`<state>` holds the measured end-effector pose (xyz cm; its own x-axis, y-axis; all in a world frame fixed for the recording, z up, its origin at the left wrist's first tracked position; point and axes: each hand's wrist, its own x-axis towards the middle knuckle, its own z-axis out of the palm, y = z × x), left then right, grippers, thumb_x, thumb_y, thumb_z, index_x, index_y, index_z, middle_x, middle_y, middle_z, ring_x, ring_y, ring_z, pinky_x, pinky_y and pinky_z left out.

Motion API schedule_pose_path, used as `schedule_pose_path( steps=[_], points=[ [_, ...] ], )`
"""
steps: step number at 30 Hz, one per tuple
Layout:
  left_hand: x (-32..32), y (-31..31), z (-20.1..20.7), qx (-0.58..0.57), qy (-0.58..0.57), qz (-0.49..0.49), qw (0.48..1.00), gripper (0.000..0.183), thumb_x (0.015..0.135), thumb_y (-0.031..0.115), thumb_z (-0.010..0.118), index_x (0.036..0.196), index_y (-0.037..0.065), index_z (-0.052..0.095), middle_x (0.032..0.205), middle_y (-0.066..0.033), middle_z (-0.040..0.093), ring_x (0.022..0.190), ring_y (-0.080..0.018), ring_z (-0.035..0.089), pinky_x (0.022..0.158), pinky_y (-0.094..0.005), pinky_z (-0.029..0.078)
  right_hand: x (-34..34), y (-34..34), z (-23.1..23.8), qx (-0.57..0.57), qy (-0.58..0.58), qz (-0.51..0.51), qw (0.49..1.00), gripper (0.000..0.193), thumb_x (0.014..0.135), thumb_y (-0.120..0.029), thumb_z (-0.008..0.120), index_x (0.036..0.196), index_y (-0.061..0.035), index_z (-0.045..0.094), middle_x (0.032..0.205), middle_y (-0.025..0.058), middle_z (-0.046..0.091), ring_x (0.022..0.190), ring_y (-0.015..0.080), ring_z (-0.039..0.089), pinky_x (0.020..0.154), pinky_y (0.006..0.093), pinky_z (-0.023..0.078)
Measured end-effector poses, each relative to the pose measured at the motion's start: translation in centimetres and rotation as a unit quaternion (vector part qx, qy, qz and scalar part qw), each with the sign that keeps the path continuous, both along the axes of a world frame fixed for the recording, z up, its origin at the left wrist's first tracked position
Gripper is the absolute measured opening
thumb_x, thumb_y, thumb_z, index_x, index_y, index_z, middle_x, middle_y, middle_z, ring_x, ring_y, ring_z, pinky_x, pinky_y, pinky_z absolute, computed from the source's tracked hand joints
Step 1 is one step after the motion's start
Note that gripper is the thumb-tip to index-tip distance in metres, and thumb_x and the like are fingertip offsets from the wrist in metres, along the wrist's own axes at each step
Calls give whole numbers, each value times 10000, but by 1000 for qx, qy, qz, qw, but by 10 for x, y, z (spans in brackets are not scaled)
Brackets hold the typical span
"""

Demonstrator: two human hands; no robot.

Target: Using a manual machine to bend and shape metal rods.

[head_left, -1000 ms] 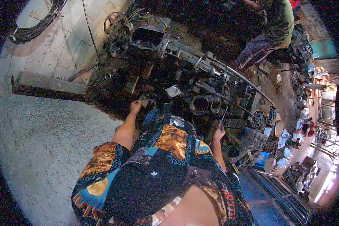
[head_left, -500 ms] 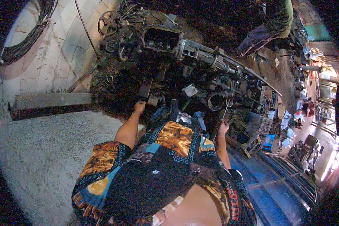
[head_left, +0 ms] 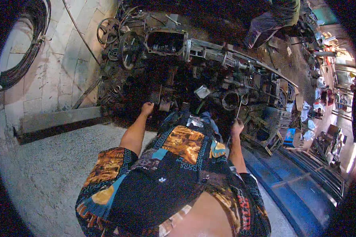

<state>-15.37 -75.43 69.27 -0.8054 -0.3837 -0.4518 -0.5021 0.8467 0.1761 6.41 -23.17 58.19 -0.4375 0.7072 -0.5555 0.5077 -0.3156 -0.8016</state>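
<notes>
My right hand [head_left: 237, 127] is closed round the lower end of a slim metal wrench [head_left: 239, 112]. The wrench points up toward a round, open metal housing [head_left: 229, 101], which stands just left of it. My left hand [head_left: 148, 107] is closed beside a dark, greasy block [head_left: 164, 106]; what lies inside its fingers is hidden in shadow. Beyond both hands stretches a long machine [head_left: 209, 53] with a shaft, collars and an open box-shaped casing [head_left: 166, 42] at its left end. A small pale container [head_left: 202, 92] sits between the hands.
Spoked wheels [head_left: 128, 50] stand left of the machine. A coil of cable [head_left: 23, 51] hangs on the pale wall. A concrete ledge [head_left: 61, 117] runs along the left. Blue metal panels [head_left: 292, 193] lie at right. Another person's trousered leg [head_left: 261, 29] shows at the far side.
The view has shifted slightly. My left hand has risen a little beside the dark block. My right hand still grips the wrench, which stands a bit more upright.
</notes>
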Motion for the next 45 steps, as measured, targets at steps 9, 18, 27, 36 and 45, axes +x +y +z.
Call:
schedule_pose_path(
  steps=[9,18,27,36,45],
  points=[
    [5,16,-67,84,-50,-2,995,456,808,410,609,1013,6,650,1013,-196,655,985,-342,614,886,-402,467,-3,18,-20,115,-186,24,976,324,770,-243,603,915,41,654,777,111,638,704,241,621,689,372,475],
    [29,-23,-145,118,-23,50,991,423,796,383,652,989,7,665,990,-167,673,940,-279,635,841,-353,472,-16,38,-99,146,-201,36,968,256,771,-190,615,993,-77,672,928,150,669,890,342,626,812,417,480],
    [96,127,-208,37,-12,-10,999,555,827,453,587,1159,8,596,1154,-219,604,1100,-342,562,951,-384,417,2,119,-253,296,-170,121,932,329,781,-221,560,1055,-64,651,985,176,649,966,362,592,878,431,444],
    [130,136,-177,111,42,35,992,543,835,443,590,1170,15,590,1091,-205,633,1031,-317,602,893,-378,453,-75,144,-229,210,-95,153,961,381,747,-245,658,1071,-47,634,1038,161,641,977,359,590,886,459,437],
    [151,134,-137,102,48,20,993,473,847,359,638,1117,-26,589,849,-58,637,793,-158,585,766,-289,469,-139,147,-275,320,-21,64,945,346,659,-233,690,797,76,622,731,233,633,690,413,606,672,470,486]
  ],
)
